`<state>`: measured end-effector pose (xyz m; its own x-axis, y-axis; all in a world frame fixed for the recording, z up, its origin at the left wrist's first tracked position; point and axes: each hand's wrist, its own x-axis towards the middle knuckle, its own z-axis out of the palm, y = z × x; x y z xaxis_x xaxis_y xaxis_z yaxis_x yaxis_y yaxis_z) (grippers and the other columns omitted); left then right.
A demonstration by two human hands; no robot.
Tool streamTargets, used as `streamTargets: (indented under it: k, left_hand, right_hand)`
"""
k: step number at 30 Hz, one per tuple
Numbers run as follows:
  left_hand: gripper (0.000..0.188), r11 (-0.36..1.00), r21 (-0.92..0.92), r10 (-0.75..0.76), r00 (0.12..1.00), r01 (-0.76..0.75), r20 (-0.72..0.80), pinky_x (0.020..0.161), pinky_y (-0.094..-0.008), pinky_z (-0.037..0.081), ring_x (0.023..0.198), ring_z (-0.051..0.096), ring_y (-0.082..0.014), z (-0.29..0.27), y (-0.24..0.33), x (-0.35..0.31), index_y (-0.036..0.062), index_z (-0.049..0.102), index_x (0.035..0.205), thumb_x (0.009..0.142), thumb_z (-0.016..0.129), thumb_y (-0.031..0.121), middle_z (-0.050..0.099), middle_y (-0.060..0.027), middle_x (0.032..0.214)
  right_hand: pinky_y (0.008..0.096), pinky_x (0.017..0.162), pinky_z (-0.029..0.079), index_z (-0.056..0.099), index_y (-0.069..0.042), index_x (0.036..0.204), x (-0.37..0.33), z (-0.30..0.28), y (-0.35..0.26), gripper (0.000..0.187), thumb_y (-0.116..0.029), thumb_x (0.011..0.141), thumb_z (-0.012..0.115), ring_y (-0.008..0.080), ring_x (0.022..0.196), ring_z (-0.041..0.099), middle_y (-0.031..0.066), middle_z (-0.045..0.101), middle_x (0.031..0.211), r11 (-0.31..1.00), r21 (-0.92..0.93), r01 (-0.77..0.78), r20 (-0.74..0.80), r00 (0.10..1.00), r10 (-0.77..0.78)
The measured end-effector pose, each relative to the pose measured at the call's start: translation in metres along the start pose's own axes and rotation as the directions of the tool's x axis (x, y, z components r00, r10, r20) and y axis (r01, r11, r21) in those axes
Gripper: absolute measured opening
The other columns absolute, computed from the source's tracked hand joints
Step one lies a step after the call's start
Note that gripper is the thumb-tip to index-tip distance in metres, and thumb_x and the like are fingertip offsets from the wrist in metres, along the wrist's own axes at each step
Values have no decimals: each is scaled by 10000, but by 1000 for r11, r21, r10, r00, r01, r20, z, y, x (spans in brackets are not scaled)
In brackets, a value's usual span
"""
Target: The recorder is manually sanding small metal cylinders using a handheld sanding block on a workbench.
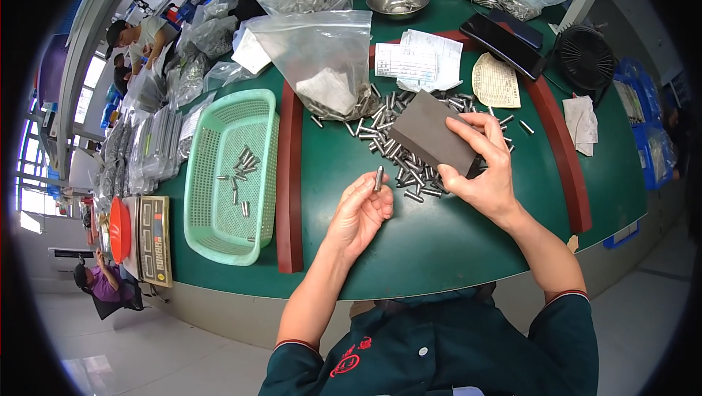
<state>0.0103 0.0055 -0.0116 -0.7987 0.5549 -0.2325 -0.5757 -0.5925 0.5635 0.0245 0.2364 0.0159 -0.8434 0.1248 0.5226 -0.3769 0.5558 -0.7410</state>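
Between the thumb and fingers of my left hand (pixel 360 213) a small metal pin (pixel 379 179) stands nearly upright. My right hand (pixel 486 169) grips a dark grey rectangular block (pixel 433 133), thumb on the near edge and fingers over the far side. The block is tilted above a heap of similar metal pins (pixel 413 175) on the green table and hides part of it. Left of my left hand, a mint-green plastic basket (pixel 191 198) has several pins on its bottom.
Dark red bars (pixel 290 198) lie left and right of the work area. Behind the heap are a clear bag (pixel 322 45) of pins, paper slips (pixel 406 63), a metal bowl (pixel 397 1) and a phone (pixel 504 45). A scale (pixel 153 242) stands at the left edge; a black fan (pixel 585 56) sits far right.
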Motion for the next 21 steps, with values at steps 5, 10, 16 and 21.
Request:
streamTargets:
  k: [5, 10, 16, 21]
  left_hand:
    - [235, 999, -24, -38, 999, 38, 8, 635, -261, 481, 689, 577, -144, 0, 1, -1, 16, 575, 1070, 967, 552, 226, 608, -89, 782]
    - [225, 998, 64, 26, 967, -11, -252, 625, -270, 475, 678, 562, -140, 21, -7, -4, 21, 578, 1067, 957, 571, 217, 614, -85, 798]
    - [198, 989, 146, -34, 998, 27, 46, 592, -253, 438, 617, 534, -131, 2, 1, -3, 46, 603, 1016, 933, 614, 226, 601, -65, 733]
    - [212, 988, 149, -37, 998, 30, 44, 585, -267, 436, 595, 523, -133, 6, -3, -6, 27, 593, 1020, 946, 596, 225, 589, -68, 731]
  right_hand:
    - [385, 853, 474, 643, 22, 1123, -1, 2, -1, 570, -128, 586, 758, 292, 997, 559, 160, 528, 1126, 1000, 13, -6, 16, 1000, 6]
    - [404, 837, 487, 658, -11, 1130, -8, 5, -25, 597, -139, 555, 752, 336, 974, 571, 196, 551, 1129, 931, 184, 315, 152, 927, -344]
    - [412, 853, 487, 646, 7, 1112, 1, 3, -6, 576, -115, 559, 747, 330, 994, 562, 185, 547, 1108, 981, -53, 188, -21, 982, -190]
    - [400, 849, 484, 657, -12, 1120, -2, 5, -9, 587, -141, 558, 769, 337, 977, 567, 184, 553, 1107, 974, 4, 226, 64, 972, -226]
